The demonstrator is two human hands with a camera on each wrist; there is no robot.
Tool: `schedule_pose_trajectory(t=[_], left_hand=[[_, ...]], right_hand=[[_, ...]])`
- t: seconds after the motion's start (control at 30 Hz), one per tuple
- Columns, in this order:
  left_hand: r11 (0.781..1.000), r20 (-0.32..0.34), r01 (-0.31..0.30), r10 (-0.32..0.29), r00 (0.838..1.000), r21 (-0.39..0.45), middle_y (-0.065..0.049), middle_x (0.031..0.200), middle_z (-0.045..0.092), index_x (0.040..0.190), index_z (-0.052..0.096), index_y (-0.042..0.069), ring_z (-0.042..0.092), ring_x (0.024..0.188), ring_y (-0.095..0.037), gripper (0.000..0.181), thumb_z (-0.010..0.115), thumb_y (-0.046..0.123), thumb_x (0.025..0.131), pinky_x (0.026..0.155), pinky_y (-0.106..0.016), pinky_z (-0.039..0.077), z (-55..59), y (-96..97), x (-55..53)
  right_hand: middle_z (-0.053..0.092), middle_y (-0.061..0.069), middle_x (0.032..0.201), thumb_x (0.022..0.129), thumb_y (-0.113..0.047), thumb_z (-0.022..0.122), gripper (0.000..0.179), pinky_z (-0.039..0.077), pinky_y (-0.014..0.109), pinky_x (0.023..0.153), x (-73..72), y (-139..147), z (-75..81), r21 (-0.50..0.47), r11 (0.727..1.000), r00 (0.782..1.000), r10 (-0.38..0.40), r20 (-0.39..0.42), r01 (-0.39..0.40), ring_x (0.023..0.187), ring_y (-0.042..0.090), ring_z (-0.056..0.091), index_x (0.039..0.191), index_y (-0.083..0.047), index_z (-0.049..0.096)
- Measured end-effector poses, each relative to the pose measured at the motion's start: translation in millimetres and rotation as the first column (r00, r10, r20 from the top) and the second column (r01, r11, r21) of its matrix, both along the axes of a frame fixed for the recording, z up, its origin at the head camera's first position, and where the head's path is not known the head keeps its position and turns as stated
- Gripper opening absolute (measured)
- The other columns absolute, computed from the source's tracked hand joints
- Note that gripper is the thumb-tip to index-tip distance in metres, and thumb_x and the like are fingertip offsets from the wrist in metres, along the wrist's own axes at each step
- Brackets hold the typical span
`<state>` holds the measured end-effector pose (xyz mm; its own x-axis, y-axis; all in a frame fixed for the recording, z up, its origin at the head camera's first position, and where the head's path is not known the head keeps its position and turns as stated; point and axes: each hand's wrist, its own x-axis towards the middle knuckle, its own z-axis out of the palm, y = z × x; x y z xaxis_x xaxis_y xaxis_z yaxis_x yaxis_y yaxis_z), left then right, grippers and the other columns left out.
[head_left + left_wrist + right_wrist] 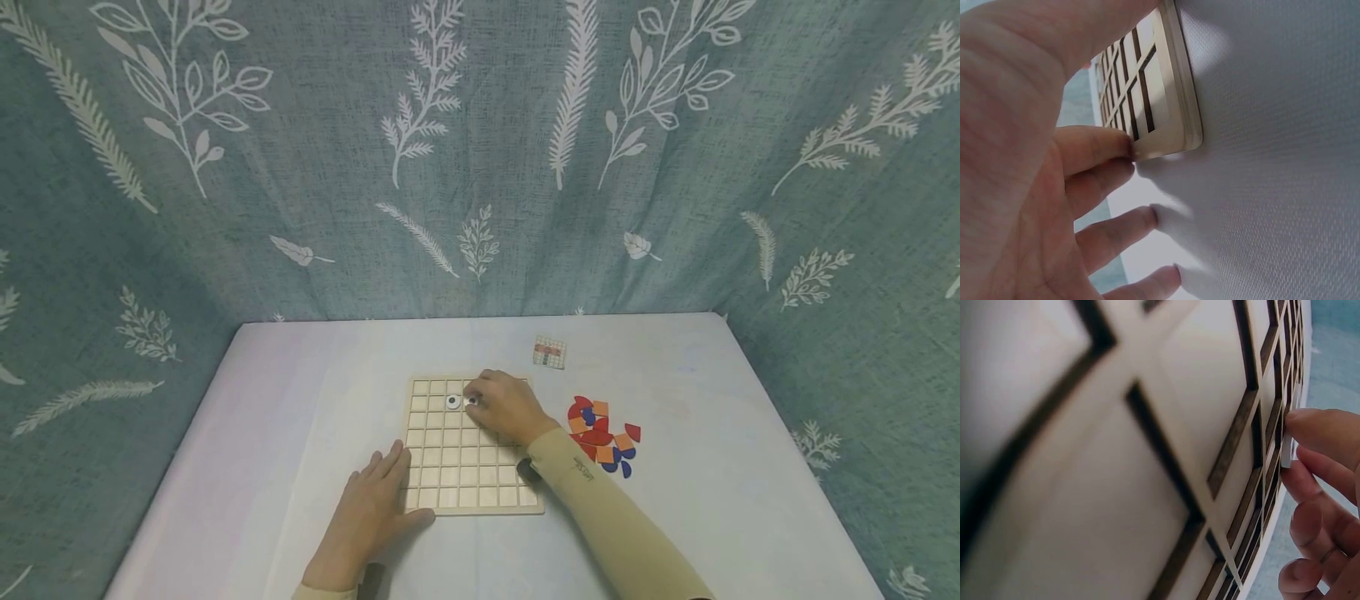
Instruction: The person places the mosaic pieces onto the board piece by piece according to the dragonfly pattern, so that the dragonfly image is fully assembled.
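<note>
A pale wooden grid board (pixel 450 477) with square cells lies on the white table. One white disc with a black dot (pixel 453 402) sits in a cell near the board's far side. Just to its right, my right hand (pixel 508 407) pinches a second white disc with a black dot (pixel 472 401) over the grid. From the right wrist, only the thin white edge of this disc (pixel 1287 453) shows, between thumb and fingertips. My left hand (pixel 372 502) rests at the board's near-left side, fingers extended and spread, touching the board's edge (pixel 1175 94).
Right of the board lies a loose pile of flat red pieces (pixel 597 437), orange squares (pixel 604 454) and blue pieces (pixel 626 469). A small card with a printed grid pattern (pixel 550 352) lies beyond the board. Leaf-patterned green curtain (pixel 517 250) surrounds the table's back and sides.
</note>
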<state>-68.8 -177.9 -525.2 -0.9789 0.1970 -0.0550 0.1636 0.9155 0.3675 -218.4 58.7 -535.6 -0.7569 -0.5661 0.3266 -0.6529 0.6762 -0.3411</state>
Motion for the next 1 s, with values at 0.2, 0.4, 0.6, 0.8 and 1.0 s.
schedule_pose_trajectory(t=[0.2, 0.4, 0.6, 0.8, 1.0], left_hand=[[1.0, 0.005, -0.002, 0.002, 1.0, 0.007, -0.021, 0.156, 0.041, 0.148, 0.047, -0.003, 0.039, 0.139, -0.051, 0.096, 0.082, 0.053, 0.078, 0.107, -0.073, 0.033, 2.1, 1.1, 0.7], [1.0, 0.011, 0.002, -0.002, 1.0, 0.008, -0.021, 0.156, 0.042, 0.148, 0.047, -0.003, 0.039, 0.139, -0.052, 0.095, 0.082, 0.051, 0.079, 0.108, -0.072, 0.033, 3.4, 1.0, 0.8], [1.0, 0.011, -0.004, 0.004, 1.0, 0.007, -0.021, 0.156, 0.041, 0.148, 0.046, -0.004, 0.039, 0.139, -0.052, 0.096, 0.082, 0.052, 0.078, 0.108, -0.073, 0.033, 0.6, 1.9, -0.6], [1.0, 0.009, -0.002, 0.002, 1.0, 0.001, -0.022, 0.156, 0.042, 0.148, 0.047, -0.004, 0.039, 0.139, -0.052, 0.096, 0.083, 0.051, 0.078, 0.107, -0.073, 0.033, 0.3, 1.8, -0.2], [1.0, 0.018, -0.012, 0.012, 1.0, 0.003, -0.021, 0.156, 0.041, 0.148, 0.046, -0.003, 0.039, 0.139, -0.052, 0.096, 0.083, 0.051, 0.078, 0.108, -0.073, 0.032, -1.2, 2.5, -0.2]], right_hand=[[0.068, -0.005, 0.099, 0.09, -0.022, 0.077, 0.016, 0.057, 0.024, 0.074, -1.2, -0.3, -1.5, 0.012, 1.0, 0.999, -0.015, 0.048, 0.015, 0.084, 0.009, 0.064, 0.105, -0.017, 0.078], [0.067, -0.005, 0.103, 0.093, -0.024, 0.075, 0.017, 0.057, 0.023, 0.072, 1.7, 0.3, 0.4, 0.018, 0.999, 0.994, -0.036, 0.105, 0.034, 0.085, 0.007, 0.063, 0.108, -0.018, 0.079], [0.067, -0.005, 0.098, 0.095, -0.021, 0.072, 0.016, 0.054, 0.02, 0.066, 2.4, -0.8, 1.2, 0.031, 0.999, 0.993, -0.044, 0.108, 0.041, 0.078, 0.006, 0.06, 0.108, -0.018, 0.08], [0.068, -0.004, 0.097, 0.095, -0.018, 0.073, 0.014, 0.054, 0.02, 0.066, 1.2, -1.4, 1.7, 0.024, 0.999, 0.994, -0.041, 0.103, 0.038, 0.078, 0.007, 0.06, 0.107, -0.018, 0.08], [0.07, -0.004, 0.104, 0.097, -0.02, 0.069, 0.018, 0.058, 0.028, 0.076, 3.2, 4.5, 1.7, 0.026, 0.999, 0.99, -0.051, 0.134, 0.048, 0.087, 0.01, 0.065, 0.113, -0.018, 0.078]])
